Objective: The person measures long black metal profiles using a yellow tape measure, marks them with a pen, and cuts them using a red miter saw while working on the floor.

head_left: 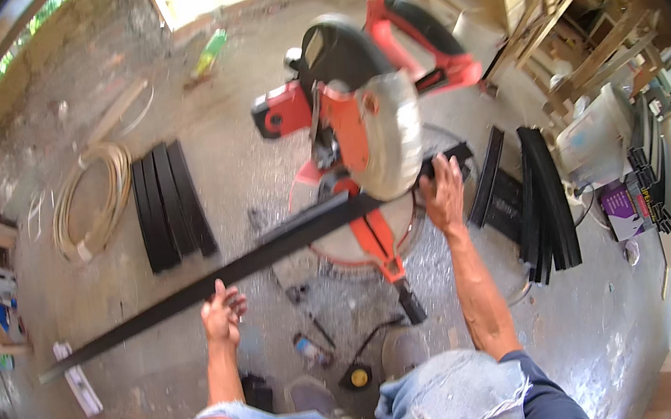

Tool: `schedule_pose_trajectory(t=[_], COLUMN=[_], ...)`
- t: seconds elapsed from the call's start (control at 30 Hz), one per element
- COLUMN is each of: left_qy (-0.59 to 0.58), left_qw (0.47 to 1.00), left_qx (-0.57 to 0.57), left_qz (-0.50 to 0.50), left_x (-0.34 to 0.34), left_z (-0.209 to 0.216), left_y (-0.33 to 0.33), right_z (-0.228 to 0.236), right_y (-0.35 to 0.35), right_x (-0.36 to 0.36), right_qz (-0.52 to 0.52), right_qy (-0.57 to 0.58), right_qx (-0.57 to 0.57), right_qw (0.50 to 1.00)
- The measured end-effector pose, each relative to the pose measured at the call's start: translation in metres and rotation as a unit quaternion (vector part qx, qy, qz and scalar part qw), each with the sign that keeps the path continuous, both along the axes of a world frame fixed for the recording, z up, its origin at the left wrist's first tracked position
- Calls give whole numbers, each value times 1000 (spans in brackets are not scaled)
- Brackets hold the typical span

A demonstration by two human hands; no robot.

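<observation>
A red and black miter saw stands on the floor in front of me, with a pale guard over its blade. Across its base lies a long black strip, running from the lower left up to the right past the blade. My right hand is by the strip's right end, fingers stretched out beside the guard; contact with the strip is hard to make out. Just below the strip, my left hand is raised with loosely bent fingers and thumb apart, holding nothing. A white block sits under the strip's far left end.
Several short black strips lie at left beside a coil of tan tubing. More black pieces rest at right, near a purple box and a whitish bin. A tape measure and small bottle are near my feet.
</observation>
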State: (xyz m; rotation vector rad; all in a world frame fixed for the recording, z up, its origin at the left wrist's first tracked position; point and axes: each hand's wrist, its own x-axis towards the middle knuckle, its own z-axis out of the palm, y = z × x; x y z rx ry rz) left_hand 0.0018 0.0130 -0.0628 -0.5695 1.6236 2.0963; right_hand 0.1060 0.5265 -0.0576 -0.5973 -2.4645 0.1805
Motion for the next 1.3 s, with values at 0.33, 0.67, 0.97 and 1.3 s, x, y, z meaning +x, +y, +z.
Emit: schedule_pose_trajectory(t=[0.33,0.67,0.97,1.3], left_qy=[165,203,206,220], left_qw=[935,966,857,850], left_qx=[-315,-107,-42,-135], left_qz=[-8,-119,-470,-458], left_x=[112,156,132,104], left_z=[46,83,91,98], left_y=[-75,-57,54,67], right_z=[75,19,49,61], right_y=[-187,-271,-284,-270], right_x=[95,123,107,71], right_qz=[451,635,325,306], right_qy=[-225,-372,-127,-112], right_qx=[-220,-77,-699,-798], right_qw=[835,672,624,507])
